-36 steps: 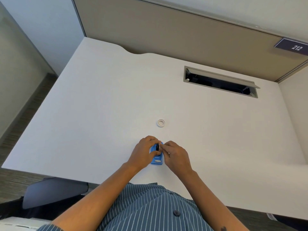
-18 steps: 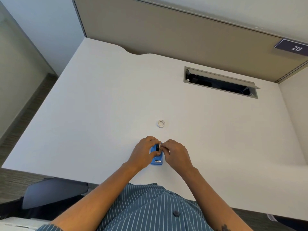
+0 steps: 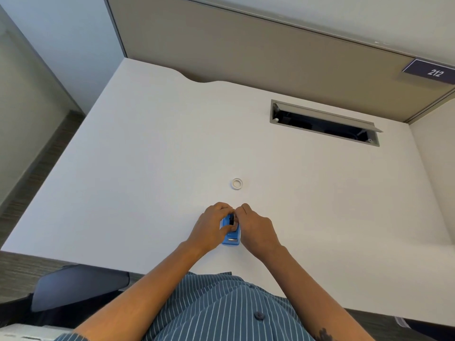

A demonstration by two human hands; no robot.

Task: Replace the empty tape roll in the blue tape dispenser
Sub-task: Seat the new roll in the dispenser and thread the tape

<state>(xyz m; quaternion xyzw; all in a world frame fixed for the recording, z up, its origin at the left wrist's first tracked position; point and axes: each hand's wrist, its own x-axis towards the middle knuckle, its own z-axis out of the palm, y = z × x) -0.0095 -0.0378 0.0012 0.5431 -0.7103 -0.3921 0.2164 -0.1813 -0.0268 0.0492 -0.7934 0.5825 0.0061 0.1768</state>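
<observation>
The blue tape dispenser (image 3: 231,238) lies on the white desk (image 3: 147,168) near its front edge, its metal cutter end toward me. My left hand (image 3: 213,226) grips its left side. My right hand (image 3: 256,228) is closed on its right side, with fingertips at a small black hub (image 3: 231,219) on top of the dispenser. Much of the dispenser is hidden by both hands. A small white ring, a tape roll (image 3: 237,183), lies flat on the desk a short way beyond my hands, touched by nothing.
A grey-framed cable slot (image 3: 325,123) with its flap up sits at the desk's back right. A beige partition (image 3: 246,50) rises behind the desk, with a "212" sign (image 3: 433,72). A dark chair part (image 3: 78,284) is at lower left.
My right hand's fingers have shifted slightly forward and up over the black hub. The dispenser, left hand and white ring stay where they were.
</observation>
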